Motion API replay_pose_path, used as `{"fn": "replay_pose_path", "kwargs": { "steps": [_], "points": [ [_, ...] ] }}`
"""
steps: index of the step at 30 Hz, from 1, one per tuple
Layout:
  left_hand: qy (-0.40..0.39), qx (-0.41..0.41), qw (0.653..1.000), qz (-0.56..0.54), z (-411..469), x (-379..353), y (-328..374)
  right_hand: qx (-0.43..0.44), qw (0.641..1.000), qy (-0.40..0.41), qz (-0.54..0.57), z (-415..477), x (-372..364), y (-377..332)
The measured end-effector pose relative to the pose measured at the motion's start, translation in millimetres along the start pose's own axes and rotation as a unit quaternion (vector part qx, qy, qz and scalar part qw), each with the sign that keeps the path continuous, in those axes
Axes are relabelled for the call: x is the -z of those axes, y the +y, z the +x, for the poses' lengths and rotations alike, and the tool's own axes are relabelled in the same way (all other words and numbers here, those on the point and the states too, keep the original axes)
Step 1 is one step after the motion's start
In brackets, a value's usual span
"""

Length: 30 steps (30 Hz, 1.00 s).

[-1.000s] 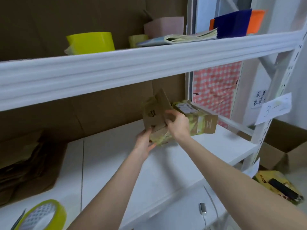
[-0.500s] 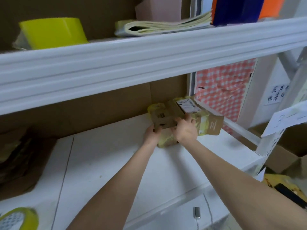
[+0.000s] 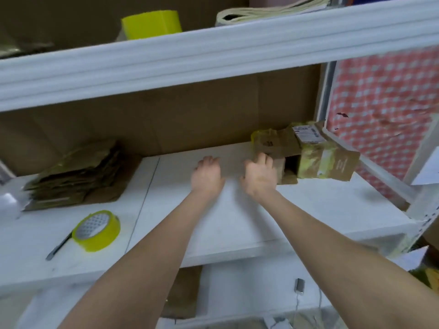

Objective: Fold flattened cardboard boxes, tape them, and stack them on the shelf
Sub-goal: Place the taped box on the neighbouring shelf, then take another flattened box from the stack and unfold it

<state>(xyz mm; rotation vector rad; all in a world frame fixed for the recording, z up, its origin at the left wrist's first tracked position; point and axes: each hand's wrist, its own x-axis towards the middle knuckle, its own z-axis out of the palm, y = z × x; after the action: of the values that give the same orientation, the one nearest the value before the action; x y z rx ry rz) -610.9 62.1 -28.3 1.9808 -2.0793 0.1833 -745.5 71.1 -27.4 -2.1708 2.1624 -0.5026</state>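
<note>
Both hands have come off the brown box (image 3: 273, 148) they were gripping half a second ago, and the view has swung left, so the whole shelf board shows. The left hand (image 3: 207, 176) hangs over the shelf (image 3: 261, 222) with fingers loose and apart, holding nothing. The right hand (image 3: 260, 178), just beside it, is likewise slack and empty. Its fingertips reach the box's near-left corner, but I cannot tell whether they touch it. That box rests on the shelf at about 1 o'clock from the hands. One end is open toward the camera, and the inside is too dark to read. Against its right side sits a taped box (image 3: 330, 162) wrapped in yellowish tape, with a white label (image 3: 308, 134) on top.

Below the shelf's front edge, at 5 o'clock, a cable with a small grey plug (image 3: 299, 286) hangs down. On the white board at 8 o'clock a yellow tape roll (image 3: 96, 230) lies flat, with a slim dark tool (image 3: 58, 246) at its left side. Farther back, at 10 o'clock, a stack of flattened cardboard (image 3: 76, 174) lies against the brown cardboard backing (image 3: 166, 119). At 2 o'clock a red-checked cloth (image 3: 384, 103) hangs behind the white frame.

Overhead, the upper shelf beam (image 3: 213, 58) crosses the view and hides the lower parts of a yellow roll (image 3: 150, 24) and a sheaf of papers (image 3: 273, 13).
</note>
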Motion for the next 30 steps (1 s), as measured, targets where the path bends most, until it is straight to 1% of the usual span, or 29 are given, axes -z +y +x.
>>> {"fn": "replay_pose_path", "kwargs": {
  "steps": [5, 11, 17, 25, 30],
  "points": [
    [0.005, 0.048, 0.997, 0.067, -42, 21, -52, 0.064, 0.997, -0.020, 0.036, -25, -12, -57],
    [0.001, 0.098, 0.993, 0.061, -75, 38, -115, 0.111, 0.992, -0.032, 0.044, -44, -18, -119],
    [-0.004, 0.086, 0.994, 0.071, -100, 45, -193, 0.132, 0.990, -0.049, 0.033, -63, -41, -200],
    [-0.017, 0.085, 0.995, 0.051, -125, 61, -340, 0.131, 0.989, -0.052, 0.045, -90, -73, -344],
    [-0.034, 0.090, 0.994, 0.047, -133, 64, -413, 0.136, 0.988, -0.060, 0.047, -95, -94, -406]
  ]
}}
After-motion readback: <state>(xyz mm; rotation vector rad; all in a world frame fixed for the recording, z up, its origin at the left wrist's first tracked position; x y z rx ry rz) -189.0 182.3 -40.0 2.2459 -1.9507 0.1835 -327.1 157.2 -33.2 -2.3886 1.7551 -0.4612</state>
